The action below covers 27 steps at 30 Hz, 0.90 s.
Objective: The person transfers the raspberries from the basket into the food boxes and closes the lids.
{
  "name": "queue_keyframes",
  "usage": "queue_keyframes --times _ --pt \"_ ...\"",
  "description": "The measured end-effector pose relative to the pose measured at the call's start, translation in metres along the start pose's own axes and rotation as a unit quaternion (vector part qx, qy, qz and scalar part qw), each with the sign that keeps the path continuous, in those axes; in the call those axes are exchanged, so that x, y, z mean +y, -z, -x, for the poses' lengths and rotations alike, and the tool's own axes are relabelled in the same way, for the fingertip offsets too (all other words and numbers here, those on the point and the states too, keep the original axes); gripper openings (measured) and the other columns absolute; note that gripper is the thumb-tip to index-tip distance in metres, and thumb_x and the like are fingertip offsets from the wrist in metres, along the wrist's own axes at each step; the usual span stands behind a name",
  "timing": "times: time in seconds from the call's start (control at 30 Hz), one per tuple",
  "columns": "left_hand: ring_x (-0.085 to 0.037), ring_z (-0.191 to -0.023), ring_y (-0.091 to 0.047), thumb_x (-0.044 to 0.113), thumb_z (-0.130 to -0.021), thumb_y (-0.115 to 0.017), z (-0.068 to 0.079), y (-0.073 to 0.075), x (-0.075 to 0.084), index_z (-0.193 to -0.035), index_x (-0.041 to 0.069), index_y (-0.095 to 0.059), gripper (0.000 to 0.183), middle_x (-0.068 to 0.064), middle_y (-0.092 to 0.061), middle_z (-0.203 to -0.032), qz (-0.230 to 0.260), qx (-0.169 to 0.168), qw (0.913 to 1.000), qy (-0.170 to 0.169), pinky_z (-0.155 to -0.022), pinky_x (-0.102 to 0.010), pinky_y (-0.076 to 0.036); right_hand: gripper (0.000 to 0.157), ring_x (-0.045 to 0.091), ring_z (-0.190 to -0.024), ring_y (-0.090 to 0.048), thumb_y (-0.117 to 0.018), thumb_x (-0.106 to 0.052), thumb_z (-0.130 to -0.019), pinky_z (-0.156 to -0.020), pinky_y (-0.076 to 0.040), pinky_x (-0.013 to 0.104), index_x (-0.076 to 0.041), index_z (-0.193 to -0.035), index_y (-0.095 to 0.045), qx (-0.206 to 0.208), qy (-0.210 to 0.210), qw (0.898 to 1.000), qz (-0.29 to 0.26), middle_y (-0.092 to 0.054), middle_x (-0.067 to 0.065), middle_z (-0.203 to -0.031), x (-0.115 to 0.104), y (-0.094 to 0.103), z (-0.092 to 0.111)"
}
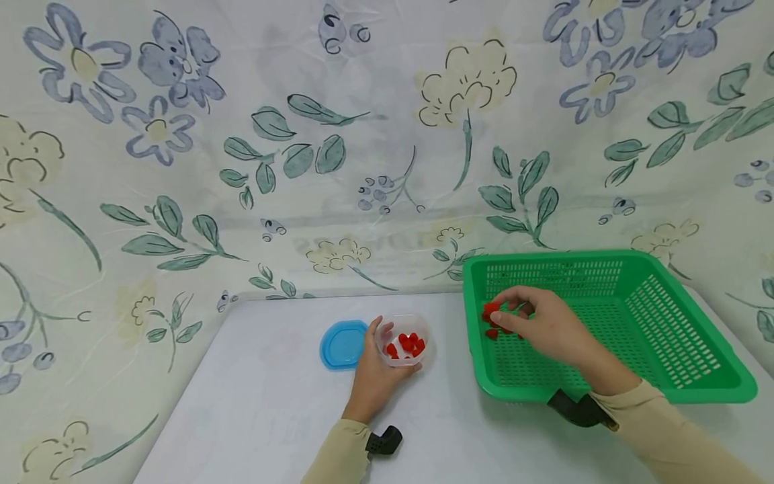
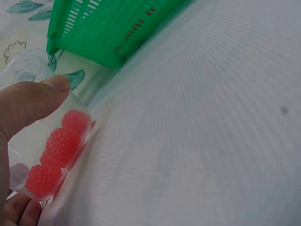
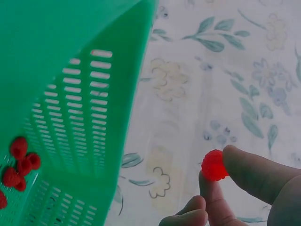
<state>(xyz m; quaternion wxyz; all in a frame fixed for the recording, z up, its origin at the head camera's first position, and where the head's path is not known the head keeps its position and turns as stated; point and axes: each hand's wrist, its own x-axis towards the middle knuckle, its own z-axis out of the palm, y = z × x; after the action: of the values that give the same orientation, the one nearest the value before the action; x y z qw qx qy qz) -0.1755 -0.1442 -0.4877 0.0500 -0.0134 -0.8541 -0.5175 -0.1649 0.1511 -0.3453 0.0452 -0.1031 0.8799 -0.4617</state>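
Observation:
My left hand [image 1: 376,384] grips a small clear plastic tub [image 1: 420,321] standing on the white table. Several red raspberries [image 1: 412,343] lie inside it, also seen through its wall in the left wrist view, where the thumb presses the tub's side. Over the left part of a green plastic basket [image 1: 611,395], my right hand [image 1: 553,328] pinches one raspberry [image 3: 214,165] between thumb and fingertip. More loose raspberries [image 3: 19,148] are on the basket floor, partly hidden by the right hand in the head view.
A blue lid [image 1: 343,345] lies flat on the table [image 1: 260,403] just left of the tub. Behind the table hangs a flowered cloth [image 1: 387,134]. The basket's raised, slotted walls stand around the raspberries to the tub's right.

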Motion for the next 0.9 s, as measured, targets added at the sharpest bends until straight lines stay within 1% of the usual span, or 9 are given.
queue_keyframes --times 0.07,0.23,0.33,0.47,0.7,0.9 --pt "-0.030 -0.138 -0.044 0.020 -0.072 -0.092 0.000 0.000 0.000 -0.155 0.019 -0.025 0.106 -0.002 -0.048 -0.150 0.000 0.000 1.0000 0.001 -0.103 -0.052 -0.048 0.026 0.024 -0.086 -0.054 -0.070 -0.027 -0.096 -0.057 -0.047 0.034 -0.011 -0.115 -0.070 0.005 0.009 1.000 0.003 -0.063 0.010 -0.106 -0.002 -0.005 0.002" --pt "-0.030 -0.138 -0.045 0.020 -0.072 -0.092 -0.001 0.000 0.000 -0.155 0.019 -0.025 0.107 -0.002 -0.048 -0.150 0.000 -0.001 1.0000 0.003 -0.102 -0.052 -0.049 0.022 0.022 -0.081 -0.052 -0.071 -0.026 -0.095 -0.053 -0.043 0.031 -0.011 -0.112 -0.070 0.010 0.026 1.000 -0.009 -0.059 0.006 -0.097 -0.004 -0.017 0.005" --pt "-0.030 -0.138 -0.045 0.020 -0.072 -0.092 -0.001 0.000 0.000 -0.155 0.020 -0.025 0.107 -0.001 -0.048 -0.150 0.001 0.000 1.0000 0.002 -0.102 -0.051 -0.049 0.022 0.022 -0.082 -0.052 -0.071 -0.024 -0.095 -0.055 -0.043 0.030 -0.009 -0.110 -0.070 0.017 0.033 0.999 -0.015 -0.059 0.005 -0.094 -0.005 -0.023 0.006" --pt "-0.030 -0.138 -0.044 0.020 -0.072 -0.092 -0.001 0.000 0.000 -0.155 0.020 -0.025 0.107 -0.001 -0.048 -0.150 0.001 0.000 1.0000 0.002 -0.102 -0.051 -0.049 0.020 0.022 -0.079 -0.050 -0.072 -0.018 -0.094 -0.058 -0.042 0.028 -0.007 -0.109 -0.070 0.032 0.039 0.999 -0.017 -0.057 0.005 -0.089 -0.005 -0.032 0.006" --pt "-0.031 -0.138 -0.044 0.020 -0.072 -0.092 0.000 0.000 0.000 -0.155 0.019 -0.025 0.106 -0.003 -0.048 -0.151 0.001 -0.001 1.0000 0.001 -0.102 -0.052 -0.049 0.018 0.019 -0.079 -0.049 -0.075 -0.020 -0.092 -0.062 -0.043 0.029 -0.011 -0.107 -0.073 0.056 0.037 0.998 0.000 -0.055 0.004 -0.090 -0.009 -0.053 0.007" --pt "-0.031 -0.138 -0.043 0.021 -0.072 -0.092 0.001 0.001 0.000 -0.155 0.019 -0.025 0.107 -0.003 -0.048 -0.151 0.003 -0.002 1.0000 -0.001 -0.102 -0.052 -0.049 0.017 0.017 -0.078 -0.047 -0.075 -0.019 -0.091 -0.062 -0.041 0.029 -0.013 -0.107 -0.073 0.070 0.040 0.997 -0.003 -0.055 0.003 -0.092 -0.013 -0.069 0.006"
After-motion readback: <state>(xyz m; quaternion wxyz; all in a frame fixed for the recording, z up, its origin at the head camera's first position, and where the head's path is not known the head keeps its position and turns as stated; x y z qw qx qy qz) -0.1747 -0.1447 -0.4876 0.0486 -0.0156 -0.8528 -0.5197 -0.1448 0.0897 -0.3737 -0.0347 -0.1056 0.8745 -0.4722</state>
